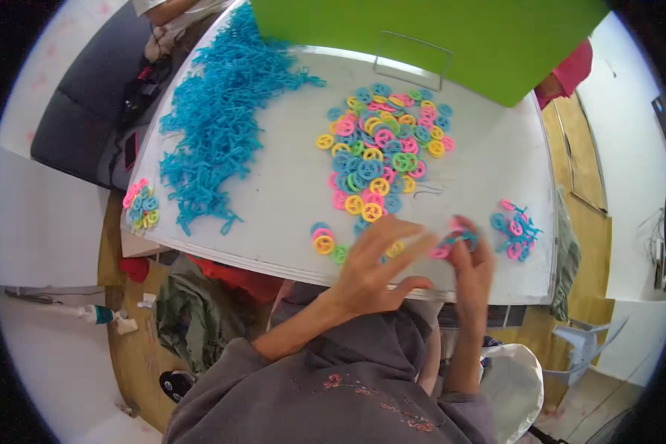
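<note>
My right hand (477, 270) pinches pink plastic wheels (442, 251) together with a small blue plastic piece (466, 238) over the table's near edge. Beside it, my left hand (374, 263) has its fingers spread, slightly smeared by motion, with nothing seen in it. Beyond my hands lies a loose heap of small spoked wheels (381, 140) in blue, pink, yellow and green. A few more wheels (323, 243) lie left of my left hand, and some are partly hidden under its fingers. To the right sits a small pile of pink and blue wheels joined with blue pieces (516, 231).
A large heap of blue plastic pieces (218, 111) covers the table's left side. More wheels (142, 203) sit at the left corner. A green panel (436, 37) and a wire frame (413, 59) stand at the back. Other people (566, 74) are at the far corners.
</note>
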The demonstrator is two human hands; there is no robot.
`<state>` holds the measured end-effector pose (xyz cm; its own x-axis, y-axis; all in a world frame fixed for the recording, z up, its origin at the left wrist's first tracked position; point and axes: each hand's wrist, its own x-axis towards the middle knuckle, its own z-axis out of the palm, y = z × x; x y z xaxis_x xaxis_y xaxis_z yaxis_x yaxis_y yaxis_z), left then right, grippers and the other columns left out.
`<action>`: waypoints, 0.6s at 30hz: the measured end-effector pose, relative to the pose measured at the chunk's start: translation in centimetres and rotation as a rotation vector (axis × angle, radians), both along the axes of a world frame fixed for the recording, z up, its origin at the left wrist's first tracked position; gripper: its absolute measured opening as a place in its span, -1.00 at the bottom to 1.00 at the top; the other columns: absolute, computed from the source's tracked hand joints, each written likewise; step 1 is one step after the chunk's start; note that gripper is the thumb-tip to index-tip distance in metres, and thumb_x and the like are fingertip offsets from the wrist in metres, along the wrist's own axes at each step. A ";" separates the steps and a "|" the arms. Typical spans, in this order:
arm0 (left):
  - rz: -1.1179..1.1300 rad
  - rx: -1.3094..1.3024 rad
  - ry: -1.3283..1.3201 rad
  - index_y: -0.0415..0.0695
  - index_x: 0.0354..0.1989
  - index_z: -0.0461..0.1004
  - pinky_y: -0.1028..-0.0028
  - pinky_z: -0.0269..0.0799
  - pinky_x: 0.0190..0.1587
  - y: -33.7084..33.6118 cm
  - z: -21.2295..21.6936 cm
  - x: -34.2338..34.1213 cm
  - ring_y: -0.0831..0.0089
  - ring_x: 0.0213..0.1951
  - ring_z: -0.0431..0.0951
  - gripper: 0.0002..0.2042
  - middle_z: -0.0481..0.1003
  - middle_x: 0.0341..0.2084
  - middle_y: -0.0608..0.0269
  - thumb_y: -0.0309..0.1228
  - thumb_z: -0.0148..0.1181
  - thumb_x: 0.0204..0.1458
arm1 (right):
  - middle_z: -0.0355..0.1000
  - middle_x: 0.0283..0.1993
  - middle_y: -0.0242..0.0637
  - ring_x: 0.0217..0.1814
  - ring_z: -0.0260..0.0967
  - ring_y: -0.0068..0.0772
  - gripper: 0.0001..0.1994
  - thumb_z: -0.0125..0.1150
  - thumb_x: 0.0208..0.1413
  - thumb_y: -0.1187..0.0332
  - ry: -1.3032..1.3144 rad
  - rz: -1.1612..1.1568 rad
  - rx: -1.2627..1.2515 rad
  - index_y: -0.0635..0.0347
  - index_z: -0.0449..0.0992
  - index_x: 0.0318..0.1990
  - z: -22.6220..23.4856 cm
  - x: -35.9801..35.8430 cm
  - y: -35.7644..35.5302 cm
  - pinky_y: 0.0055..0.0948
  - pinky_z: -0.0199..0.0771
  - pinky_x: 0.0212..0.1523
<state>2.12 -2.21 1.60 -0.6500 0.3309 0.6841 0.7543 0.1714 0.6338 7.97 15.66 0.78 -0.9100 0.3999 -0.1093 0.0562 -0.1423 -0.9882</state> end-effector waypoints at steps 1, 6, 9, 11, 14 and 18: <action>0.099 -0.024 0.000 -0.15 -0.20 0.53 0.23 0.41 -0.05 -1.1 0.7 -0.2 0.17 -0.15 0.47 -0.77 0.49 -0.26 0.15 -0.52 0.26 -0.10 | 0.40 -0.24 -0.40 -0.26 0.37 -0.63 -0.63 0.13 0.19 0.45 0.028 -0.029 0.192 0.30 0.34 0.14 0.1 -0.5 1.4 -0.57 0.46 -0.24; 0.763 -0.476 0.067 -0.07 -0.21 0.54 0.25 0.28 -0.17 -10.9 0.3 -7.9 0.19 -0.24 0.36 -0.73 0.41 -0.36 0.20 -0.57 0.25 -0.16 | 0.41 -0.43 -0.32 -0.45 0.35 -0.53 -0.57 0.31 0.03 0.36 -0.172 -0.135 0.927 0.17 0.41 0.09 3.3 -2.1 7.0 -0.49 0.39 -0.38; 0.763 -0.695 0.132 -0.08 -0.23 0.53 0.23 0.25 -0.14 -14.1 -0.6 -12.1 0.18 -0.21 0.35 -0.75 0.40 -0.37 0.21 -0.56 0.24 -0.15 | 0.41 -0.48 -0.27 -0.49 0.35 -0.41 -0.56 0.37 -0.05 0.30 -0.292 -0.093 1.104 0.16 0.46 0.02 3.2 -3.1 9.1 -0.40 0.38 -0.40; 0.727 -0.785 0.196 -0.09 -0.25 0.53 0.22 0.24 -0.14 -15.0 -1.4 -14.1 0.18 -0.19 0.35 -0.77 0.40 -0.36 0.22 -0.55 0.23 -0.14 | 0.41 -0.48 -0.27 -0.49 0.35 -0.34 -0.57 0.39 -0.08 0.28 -0.312 -0.078 1.209 0.18 0.48 -0.02 3.0 -3.5 9.7 -0.35 0.38 -0.40; 0.614 -0.901 0.136 -0.10 -0.28 0.53 0.21 0.23 -0.14 -15.4 -2.5 -15.7 0.16 -0.21 0.36 -0.80 0.40 -0.36 0.22 -0.56 0.21 -0.14 | 0.44 -0.41 -0.25 -0.43 0.36 -0.32 -0.60 0.38 -0.08 0.26 -0.335 -0.064 1.292 0.19 0.50 -0.07 2.2 -3.5 10.0 -0.34 0.39 -0.34; 0.618 -0.789 0.103 -0.12 -0.32 0.53 0.24 0.25 -0.16 -14.6 -1.8 -15.8 0.17 -0.22 0.39 -0.86 0.42 -0.38 0.20 -0.56 0.18 -0.10 | 0.45 -0.24 -0.21 -0.31 0.38 -0.32 -0.65 0.35 -0.05 0.29 -0.222 -0.162 1.263 0.20 0.52 -0.09 2.6 -2.8 9.2 -0.36 0.39 -0.25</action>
<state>-13.71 -16.83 -0.20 -0.8108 0.3386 0.4774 0.4360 0.8936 0.1066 5.17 24.85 3.35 -0.8530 0.4395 0.2815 0.3052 0.8576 -0.4141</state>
